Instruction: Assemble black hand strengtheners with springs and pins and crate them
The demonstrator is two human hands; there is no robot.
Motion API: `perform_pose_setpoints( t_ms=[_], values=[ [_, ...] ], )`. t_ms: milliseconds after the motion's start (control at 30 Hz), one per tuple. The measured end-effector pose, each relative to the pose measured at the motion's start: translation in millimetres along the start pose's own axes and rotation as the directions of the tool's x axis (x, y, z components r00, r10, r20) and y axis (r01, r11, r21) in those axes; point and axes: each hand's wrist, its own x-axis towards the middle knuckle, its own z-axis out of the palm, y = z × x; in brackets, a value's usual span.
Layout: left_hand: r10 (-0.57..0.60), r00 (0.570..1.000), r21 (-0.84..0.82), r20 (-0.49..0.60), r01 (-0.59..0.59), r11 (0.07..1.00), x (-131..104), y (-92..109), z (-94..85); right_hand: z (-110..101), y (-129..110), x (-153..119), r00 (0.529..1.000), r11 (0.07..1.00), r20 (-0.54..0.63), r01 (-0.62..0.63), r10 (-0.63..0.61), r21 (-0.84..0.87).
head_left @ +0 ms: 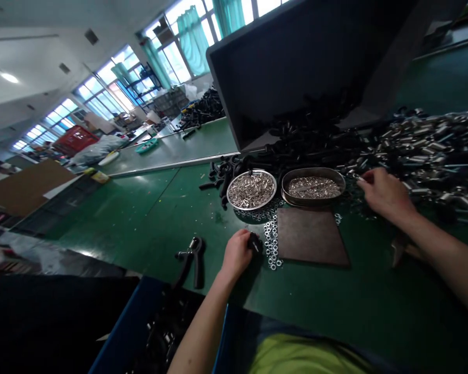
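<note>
At the far left a brown board leans at the edge of the green bench, with a red crate farther back. Below the near edge, a blue bin stands beside a jumble of black parts. On the bench above them lies 1 black tool, its 2 handles spread apart towards the person.

Next comes the left hand, its fingers curled and closed on a black piece just above or on the bench – which of the 2, I cannot tell. Beyond it, a round dish holds small metal pins; loose nuts are strewn in front of the dish and along the left side of a flat brown plate. Behind the plate sits an oval tin, also filled with small metal pieces. A large dark tub tilts over black parts at the back.

The right hand is right of the tin, thumb and fingertips drawn together near a small shiny piece – whether they grip it, I cannot tell. Farther right spreads a heap of metal cylinders.
</note>
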Motion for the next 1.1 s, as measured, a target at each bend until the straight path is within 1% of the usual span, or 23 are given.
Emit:
perform_pose_setpoints(
  t_ms=[67, 100, 167, 233, 300, 333, 367, 400, 433, 467, 533, 567, 633, 667, 733, 800, 867, 900, 1033, 1100],
  values=[
    [0.024, 0.999, 0.047, 0.026, -0.025, 0.999, 2.7, -1.9, 3.1, -11.1, -8.5, -13.6, 0.998, 0.975, 0.021, -0.061, 0.057, 0.212],
    [0.031, 0.999, 0.052, 0.032, -0.032, 0.998, 3.4, -2.9, 3.4, -15.8, -13.9, -22.5, 0.996, 0.944, 0.041, -0.089, 0.08, 0.319],
    [0.041, 0.998, 0.058, 0.044, -0.044, 0.997, 3.8, -4.0, 2.1, -22.2, -26.7, -43.6, 0.987, 0.827, 0.089, -0.163, 0.136, 0.538],
    [0.033, 0.999, 0.035, 0.025, -0.034, 0.999, 3.4, -1.3, 0.3, -23.9, -42.2, -67.5, 0.967, 0.671, 0.177, -0.256, 0.185, 0.696],
    [-0.029, 0.998, -0.098, -0.06, 0.023, 0.995, 1.5, 8.1, 0.0, -23.0, -60.4, -91.6, 0.922, 0.448, 0.347, -0.386, 0.17, 0.806],
    [-0.086, 0.992, -0.213, -0.096, 0.064, 0.975, -0.2, 15.7, 1.1, -22.5, -70.4, -102.8, 0.891, 0.351, 0.436, -0.451, 0.124, 0.821],
    [-0.149, 0.983, -0.349, -0.105, 0.104, 0.931, -2.5, 24.9, 3.0, -22.4, -80.7, -113.1, 0.856, 0.273, 0.512, -0.509, 0.067, 0.816],
    [-0.209, 0.975, -0.486, -0.076, 0.147, 0.862, -5.4, 35.3, 5.7, -22.8, -90.9, -122.0, 0.824, 0.218, 0.567, -0.555, 0.009, 0.803],
    [-0.25, 0.968, -0.607, -0.015, 0.19, 0.772, -8.7, 46.2, 9.2, -23.5, -100.5, -129.5, 0.799, 0.185, 0.601, -0.584, -0.041, 0.79],
    [-0.267, 0.962, -0.702, 0.058, 0.23, 0.674, -12.2, 57.1, 13.0, -24.6, -109.0, -135.4, 0.782, 0.174, 0.619, -0.6, -0.081, 0.781],
    [-0.243, 0.953, -0.819, 0.179, 0.281, 0.501, -18.9, 76.1, 20.7, -27.0, -121.5, -142.3, 0.769, 0.184, 0.627, -0.604, -0.121, 0.776],
    [-0.219, 0.953, -0.851, 0.211, 0.289, 0.439, -21.8, 83.4, 23.8, -28.0, -125.1, -143.7, 0.769, 0.19, 0.626, -0.601, -0.128, 0.777],
    [-0.169, 0.958, -0.888, 0.234, 0.281, 0.363, -25.9, 93.1, 27.5, -29.2, -127.5, -143.5, 0.778, 0.198, 0.615, -0.588, -0.129, 0.785],
    [-0.148, 0.961, -0.898, 0.235, 0.273, 0.346, -27.0, 95.7, 28.2, -29.4, -127.0, -142.5, 0.78, 0.198, 0.612, -0.584, -0.131, 0.787],
    [-0.125, 0.964, -0.902, 0.234, 0.263, 0.341, -27.8, 98.1, 27.7, -29.6, -124.2, -140.0, 0.773, 0.174, 0.62, -0.597, -0.134, 0.783],
    [-0.11, 0.966, -0.896, 0.235, 0.259, 0.359, -27.1, 98.4, 26.2, -29.9, -121.3, -137.5, 0.742, 0.137, 0.657, -0.643, -0.135, 0.754],
    [-0.099, 0.967, -0.891, 0.235, 0.255, 0.375, -25.7, 98.1, 25.4, -30.6, -119.5, -135.1, 0.713, 0.135, 0.687, -0.674, -0.139, 0.726],
    [-0.098, 0.967, -0.891, 0.235, 0.254, 0.376, -24.9, 98.0, 25.4, -31.0, -119.1, -134.0, 0.709, 0.156, 0.69, -0.672, -0.143, 0.724],
    [-0.115, 0.966, -0.901, 0.23, 0.256, 0.349, -22.5, 97.6, 25.9, -31.0, -118.8, -130.7, 0.734, 0.296, 0.658, -0.599, -0.17, 0.744],
    [-0.101, 0.97, -0.9, 0.222, 0.243, 0.361, -22.4, 97.1, 24.4, -29.5, -118.8, -129.8, 0.729, 0.328, 0.661, -0.59, -0.177, 0.738]
  ],
)
